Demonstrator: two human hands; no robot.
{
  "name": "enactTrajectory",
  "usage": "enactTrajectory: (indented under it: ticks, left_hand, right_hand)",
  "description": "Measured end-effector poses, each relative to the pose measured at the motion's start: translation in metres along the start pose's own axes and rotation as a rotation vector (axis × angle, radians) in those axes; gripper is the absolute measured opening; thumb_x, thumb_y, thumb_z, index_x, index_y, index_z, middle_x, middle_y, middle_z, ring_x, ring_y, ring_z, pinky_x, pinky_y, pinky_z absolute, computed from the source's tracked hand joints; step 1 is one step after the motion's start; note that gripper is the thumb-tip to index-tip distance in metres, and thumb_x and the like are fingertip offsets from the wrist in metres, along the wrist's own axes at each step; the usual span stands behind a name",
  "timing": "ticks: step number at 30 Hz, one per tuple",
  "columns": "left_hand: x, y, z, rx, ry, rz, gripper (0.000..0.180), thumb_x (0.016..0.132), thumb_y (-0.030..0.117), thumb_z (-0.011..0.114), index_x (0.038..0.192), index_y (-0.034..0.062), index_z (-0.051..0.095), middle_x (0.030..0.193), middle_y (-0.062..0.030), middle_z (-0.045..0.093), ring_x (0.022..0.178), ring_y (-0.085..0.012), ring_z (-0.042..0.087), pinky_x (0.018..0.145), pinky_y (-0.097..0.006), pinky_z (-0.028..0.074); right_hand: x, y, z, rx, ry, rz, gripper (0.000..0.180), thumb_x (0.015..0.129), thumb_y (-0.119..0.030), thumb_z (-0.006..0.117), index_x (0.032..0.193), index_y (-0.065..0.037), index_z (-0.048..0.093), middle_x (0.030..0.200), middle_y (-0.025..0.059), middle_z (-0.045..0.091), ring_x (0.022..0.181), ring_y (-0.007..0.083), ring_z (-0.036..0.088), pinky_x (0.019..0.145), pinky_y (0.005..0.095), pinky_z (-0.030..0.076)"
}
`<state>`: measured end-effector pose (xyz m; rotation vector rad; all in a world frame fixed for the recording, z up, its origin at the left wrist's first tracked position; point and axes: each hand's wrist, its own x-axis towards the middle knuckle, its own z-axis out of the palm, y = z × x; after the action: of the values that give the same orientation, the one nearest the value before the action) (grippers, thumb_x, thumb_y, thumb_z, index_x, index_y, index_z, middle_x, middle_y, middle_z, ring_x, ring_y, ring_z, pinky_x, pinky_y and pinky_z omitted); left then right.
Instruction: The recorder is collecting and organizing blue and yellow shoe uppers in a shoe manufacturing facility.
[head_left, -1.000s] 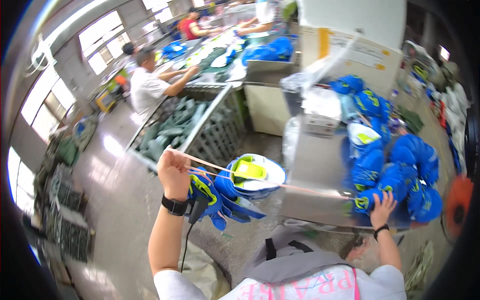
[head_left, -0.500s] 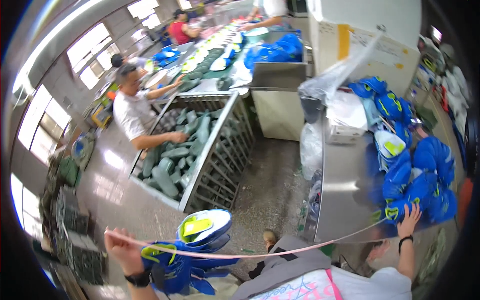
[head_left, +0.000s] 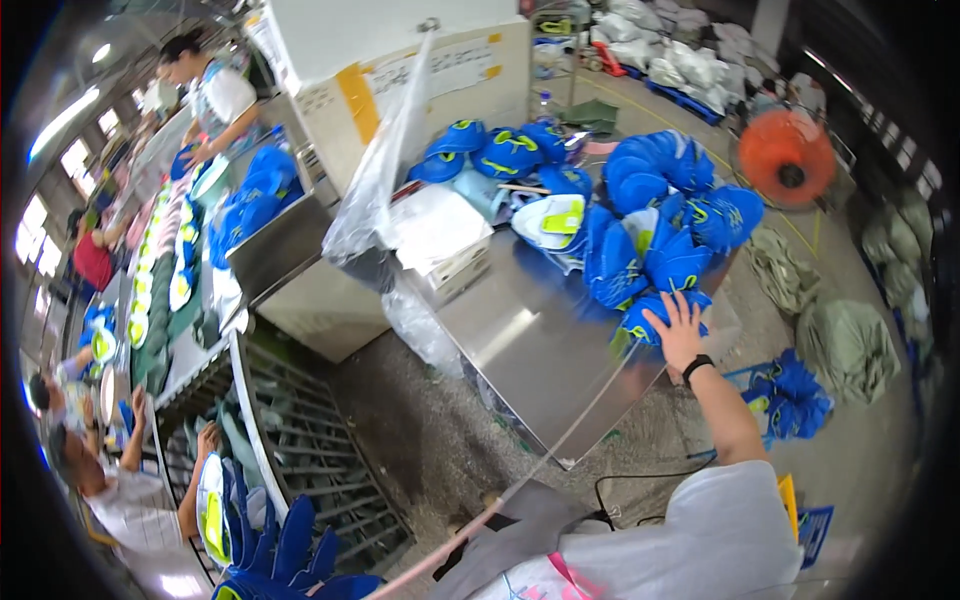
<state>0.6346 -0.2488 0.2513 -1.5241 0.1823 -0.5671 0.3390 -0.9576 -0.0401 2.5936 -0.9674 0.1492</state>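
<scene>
My right hand (head_left: 680,335) lies with fingers spread on the near edge of a pile of blue shoe uppers (head_left: 668,258) with yellow-green linings. A long pale pink cord (head_left: 540,465) runs tautly from the uppers beside that hand down to the lower edge. At the lower left, a bundle of blue uppers (head_left: 290,545) hangs in a fanned stack, with one white and yellow-green upper (head_left: 212,505) at its side. My left hand is out of the picture, so what it holds is hidden.
The uppers rest on a steel-topped table (head_left: 500,345) with a white paper stack (head_left: 440,225). To the left, a metal-barred cart (head_left: 300,420) holds grey-green shoe lasts, and a co-worker (head_left: 120,495) reaches into it. An orange drum fan (head_left: 787,157) and more blue uppers (head_left: 790,395) stand right.
My view has swung to the right. The left hand and its end of the cord have left the picture. The right hand still rests on the uppers.
</scene>
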Motion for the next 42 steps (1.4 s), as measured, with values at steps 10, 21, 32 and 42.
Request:
enactTrajectory:
  ticks: [10, 21, 32, 42]
  left_hand:
    - [0.105, 0.019, -0.018, 0.768, 0.349, 0.145, 0.036, 0.078, 0.040, 0.057, 0.096, 0.0097, 0.050, 0.102, -0.0032, 0.030, 0.087, -0.0180, 0.042, 0.079, -0.034, 0.031]
    - [0.132, 0.042, -0.011, 1.706, 0.347, 0.413, 0.022, 0.081, 0.035, 0.053, 0.079, 0.0136, 0.050, 0.075, 0.0008, 0.038, 0.065, -0.0120, 0.042, 0.060, -0.030, 0.034]
    - [0.135, 0.101, 0.039, 2.354, 0.258, 0.080, 0.020, 0.083, 0.021, 0.049, 0.068, 0.0110, 0.056, 0.059, 0.0000, 0.053, 0.053, -0.0093, 0.048, 0.050, -0.027, 0.042]
    - [0.187, 0.136, 0.037, 2.230, 0.347, 0.423, 0.047, 0.094, 0.037, 0.039, 0.053, 0.0195, 0.025, 0.045, 0.0062, 0.020, 0.037, -0.0045, 0.017, 0.033, -0.022, 0.017]
  right_hand:
    - [-0.056, 0.014, 0.065, 1.059, 0.432, 1.049, 0.088, 0.057, -0.019, 0.080, 0.131, -0.006, 0.034, 0.134, 0.0203, 0.033, 0.118, 0.0376, 0.040, 0.098, 0.0425, 0.034]
    - [-0.009, -0.162, -0.075, 0.518, 0.345, 0.165, 0.051, 0.062, -0.011, 0.068, 0.112, -0.011, 0.054, 0.119, 0.0144, 0.048, 0.119, 0.0380, 0.037, 0.101, 0.0495, 0.025]
    - [-0.032, -0.448, -0.193, 2.403, -0.947, -0.337, 0.030, 0.094, -0.019, 0.039, 0.067, -0.007, 0.044, 0.050, -0.0018, 0.037, 0.043, 0.0075, 0.041, 0.068, 0.0321, 0.049]
    - [0.000, -0.606, -0.411, 2.073, -0.588, -1.696, 0.020, 0.083, -0.010, 0.061, 0.101, -0.006, 0.053, 0.086, 0.0024, 0.056, 0.076, 0.0153, 0.053, 0.068, 0.0299, 0.044]
